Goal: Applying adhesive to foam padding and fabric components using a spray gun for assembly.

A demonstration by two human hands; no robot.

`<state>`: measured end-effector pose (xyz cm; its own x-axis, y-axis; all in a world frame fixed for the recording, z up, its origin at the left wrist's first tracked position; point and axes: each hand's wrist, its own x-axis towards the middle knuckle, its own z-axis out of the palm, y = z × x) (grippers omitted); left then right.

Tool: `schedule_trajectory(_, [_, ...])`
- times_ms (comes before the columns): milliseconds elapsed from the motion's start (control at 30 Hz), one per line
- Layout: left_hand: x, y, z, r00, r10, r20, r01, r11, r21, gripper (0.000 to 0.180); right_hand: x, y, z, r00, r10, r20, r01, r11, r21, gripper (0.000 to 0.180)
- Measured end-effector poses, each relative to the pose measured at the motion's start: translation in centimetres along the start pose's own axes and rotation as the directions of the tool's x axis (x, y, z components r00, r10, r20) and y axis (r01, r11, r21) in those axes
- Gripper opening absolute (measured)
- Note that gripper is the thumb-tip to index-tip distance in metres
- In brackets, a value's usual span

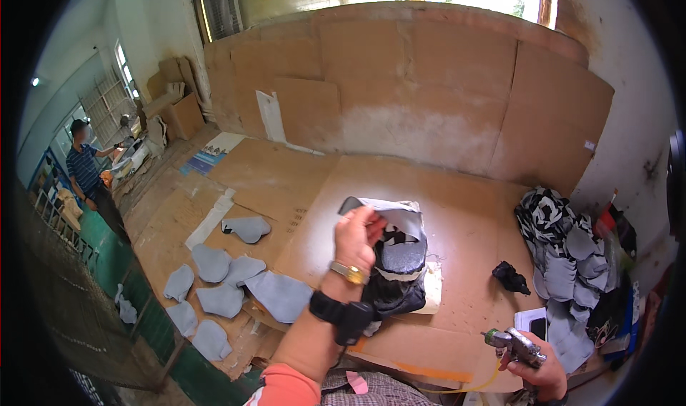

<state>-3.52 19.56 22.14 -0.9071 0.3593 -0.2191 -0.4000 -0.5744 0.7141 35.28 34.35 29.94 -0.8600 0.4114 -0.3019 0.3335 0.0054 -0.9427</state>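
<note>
The left hand pinches a grey shoe piece lifted, so its face is exposed; the right hand grips a spray gun low, aside.

The frame's lower edge cuts off the right hand below its spray gun.

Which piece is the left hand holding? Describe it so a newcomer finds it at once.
On the cardboard-covered table, look to the middle, above a dark pile. The left hand lifts a curved grey cut piece there. Unlike the grey pieces lying flat at the left, it is raised and pinched.
</note>
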Motion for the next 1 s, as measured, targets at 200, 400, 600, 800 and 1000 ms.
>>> schedule_trajectory(200, [6.0, 7.5, -8.7, 0.957, 0.182, -0.224, -0.186, 0.983, 0.004, 0.012, 1.1, 0.4, 1.2, 0.998, 0.041, 0.044, -0.042, 0.999, 0.023, 0.053])
schedule_trajectory(400, [8.9, 4.0, -21.3, 0.876, 0.149, -0.459, -0.146, 0.988, 0.044, 0.015, 2.5, 1.2, 2.2, 0.997, 0.058, 0.049, -0.058, 0.998, 0.006, 0.052])
schedule_trajectory(600, [9.9, -3.5, -30.6, 0.726, -0.314, -0.611, 0.28, 0.947, -0.154, 0.028, 4.0, 2.2, 3.9, 0.999, 0.045, 0.031, -0.042, 0.996, -0.073, 0.049])
schedule_trajectory(800, [9.3, -3.2, -31.8, 0.707, -0.282, -0.649, 0.134, 0.954, -0.268, 0.026, 4.3, 3.9, 5.2, 0.997, 0.068, -0.02, -0.071, 0.986, -0.151, 0.05])
schedule_trajectory(1000, [8.6, -2.3, -33.2, 0.7, -0.319, -0.639, 0.155, 0.941, -0.3, 0.019, 4.4, 6.2, 6.8, 0.994, 0.097, -0.06, -0.102, 0.99, -0.102, 0.048])
